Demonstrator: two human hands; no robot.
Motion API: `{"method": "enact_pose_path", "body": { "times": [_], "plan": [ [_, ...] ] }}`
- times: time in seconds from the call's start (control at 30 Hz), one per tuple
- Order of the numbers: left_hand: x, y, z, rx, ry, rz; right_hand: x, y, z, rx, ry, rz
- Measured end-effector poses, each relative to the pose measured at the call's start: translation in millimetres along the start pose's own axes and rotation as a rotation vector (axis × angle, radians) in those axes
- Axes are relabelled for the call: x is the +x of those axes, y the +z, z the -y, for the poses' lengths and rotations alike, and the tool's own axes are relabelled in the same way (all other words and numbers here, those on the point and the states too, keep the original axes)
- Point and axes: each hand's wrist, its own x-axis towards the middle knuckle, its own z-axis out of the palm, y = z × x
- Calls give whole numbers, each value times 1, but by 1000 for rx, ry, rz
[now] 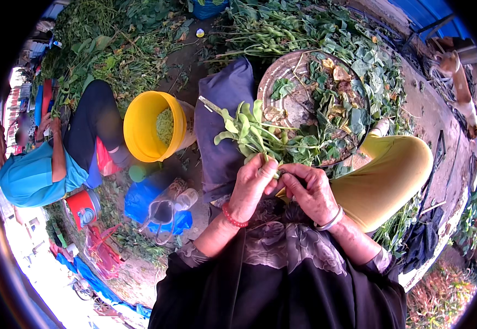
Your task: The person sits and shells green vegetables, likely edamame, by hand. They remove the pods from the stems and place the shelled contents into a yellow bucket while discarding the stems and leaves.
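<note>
My left hand [254,183] is closed around the lower end of a green bean plant [249,130], its fat pods and cut stalk pointing away from me. Close beside it, my right hand [311,192] pinches at the same bunch; a bit of green shows between the two hands. Fingertips partly hide exactly what the right one grips. Past the hands lies a round, rusty metal tray [282,107] with loose leaves on it. To the left stands a yellow bucket [134,127] with small pale green beans [165,126] inside.
Heaps of uprooted bean plants [271,38] spread across the far ground. Left, a person in a teal top [41,175] sits near a red bucket [83,208]. A blue bag [140,200] and a clear jug [162,211] are nearer. A brown and white animal [462,90] stands right.
</note>
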Motion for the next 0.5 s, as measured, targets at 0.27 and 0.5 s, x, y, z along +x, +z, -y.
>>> {"method": "enact_pose_path", "body": {
  "times": [0.27, 0.5],
  "plan": [
    [2, -15, 17, 20, 23, 49, 0, -1, -7, 329, 195, -51],
    [3, -17, 18, -196, -35, 28, 47, 18, 37, -675, -480, -301]
  ]
}}
